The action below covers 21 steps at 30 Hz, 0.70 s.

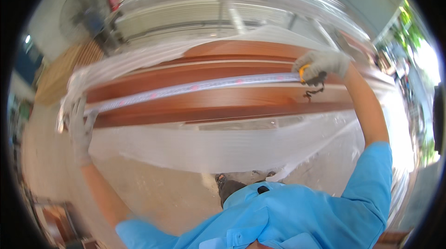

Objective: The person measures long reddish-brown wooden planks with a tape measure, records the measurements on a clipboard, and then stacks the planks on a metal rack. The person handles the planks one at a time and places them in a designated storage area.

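A tape measure point(304, 73) with a yellow and black case is gripped in my gloved right hand point(323, 64), and a dark strap dangles from it. Its pale blade with red marks point(195, 87) runs leftward, slightly downward, across long reddish-brown boards point(223, 97). At the boards' left end, my gloved left hand point(81, 130) closes its fingers on the blade's end; motion softens its outline. White wrapping sheet point(209, 149) lies beneath the boards and hangs along the near side, while more covers their far edge.
Beyond the boards stands a metal rack point(232, 19) with long wrapped pieces. A fan point(76, 14) and a stack of brown boards point(65, 75) are at the far left. Concrete floor point(153, 193) shows near my feet. Various items point(390, 58) crowd the right side.
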{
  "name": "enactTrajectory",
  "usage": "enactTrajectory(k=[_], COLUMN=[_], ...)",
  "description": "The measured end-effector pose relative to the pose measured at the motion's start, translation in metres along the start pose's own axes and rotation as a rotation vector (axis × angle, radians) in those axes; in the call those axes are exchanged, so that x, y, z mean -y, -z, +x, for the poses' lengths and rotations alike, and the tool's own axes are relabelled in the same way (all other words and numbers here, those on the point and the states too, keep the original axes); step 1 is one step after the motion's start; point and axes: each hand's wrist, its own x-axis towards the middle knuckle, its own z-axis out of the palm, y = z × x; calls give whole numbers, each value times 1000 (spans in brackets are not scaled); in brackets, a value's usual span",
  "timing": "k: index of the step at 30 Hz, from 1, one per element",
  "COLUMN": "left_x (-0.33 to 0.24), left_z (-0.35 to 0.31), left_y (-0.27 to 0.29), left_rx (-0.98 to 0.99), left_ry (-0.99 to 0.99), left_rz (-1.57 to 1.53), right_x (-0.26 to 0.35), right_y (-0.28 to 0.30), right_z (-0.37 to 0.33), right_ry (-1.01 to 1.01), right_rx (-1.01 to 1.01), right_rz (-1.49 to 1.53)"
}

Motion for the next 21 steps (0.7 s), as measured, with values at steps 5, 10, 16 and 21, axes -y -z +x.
enactTrajectory(k=[5,10,16,21], left_x=[-161,-356,-583,-725], left_z=[41,54,68,88], left_y=[45,85,102,93], left_rx=[-19,134,101,-8], left_ry=[3,-209,-525,-544], left_rz=[-683,-900,-572,-383], right_x=[-96,-213,-355,-446], right_y=[32,63,123,174], right_z=[-63,-119,-205,-273], right_ry=[-14,7,0,-20], right_rx=[8,-65,-61,-132], right_rz=[117,129,127,87])
